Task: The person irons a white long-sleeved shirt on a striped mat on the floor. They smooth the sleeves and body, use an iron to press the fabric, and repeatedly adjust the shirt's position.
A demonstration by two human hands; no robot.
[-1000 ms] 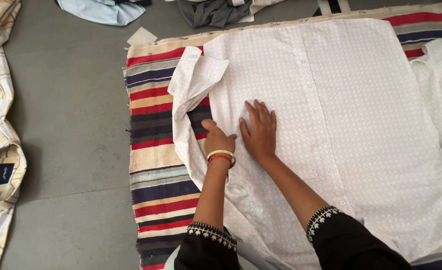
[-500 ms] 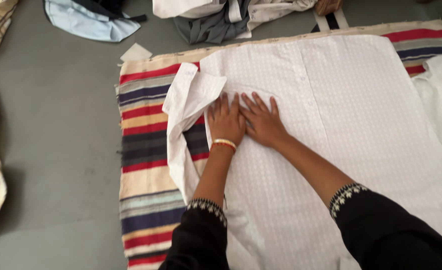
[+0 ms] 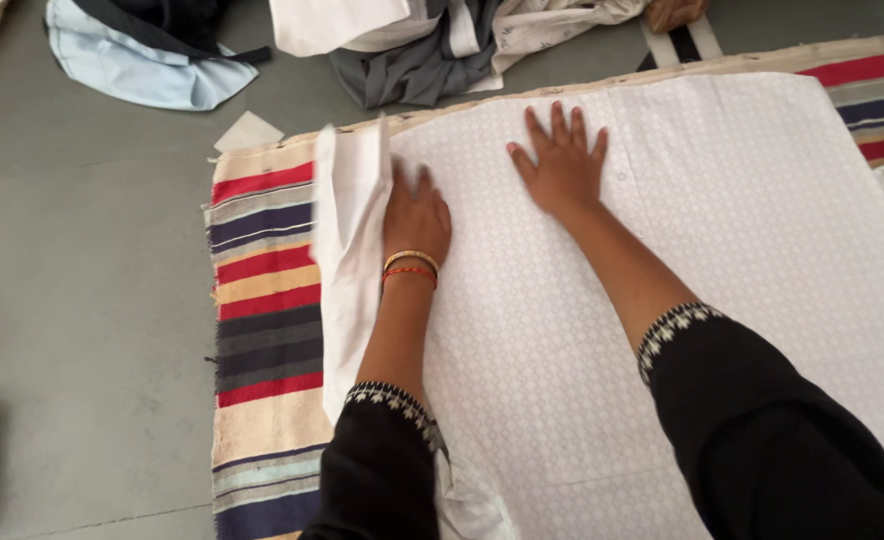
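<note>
- The white shirt (image 3: 662, 300) lies spread flat on a striped mat (image 3: 262, 300) on the floor.
- The left hand (image 3: 417, 215) presses on the shirt beside its folded sleeve (image 3: 347, 230), fingers blurred but seemingly close together.
- The right hand (image 3: 562, 165) lies flat further up, fingers spread apart.
- Beyond the mat sits a heap of clothes (image 3: 422, 50).

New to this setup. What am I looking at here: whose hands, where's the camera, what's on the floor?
There is no machine: a person works with two bare hands, filmed by one camera worn on the head and looking down. A white patterned shirt lies spread on a striped mat on a grey floor. The left hand, with bangles at the wrist, presses near the shirt's folded sleeve. The right hand lies flat, fingers spread, on the shirt. Neither grips anything. A heap of other clothes lies beyond the mat.
</note>
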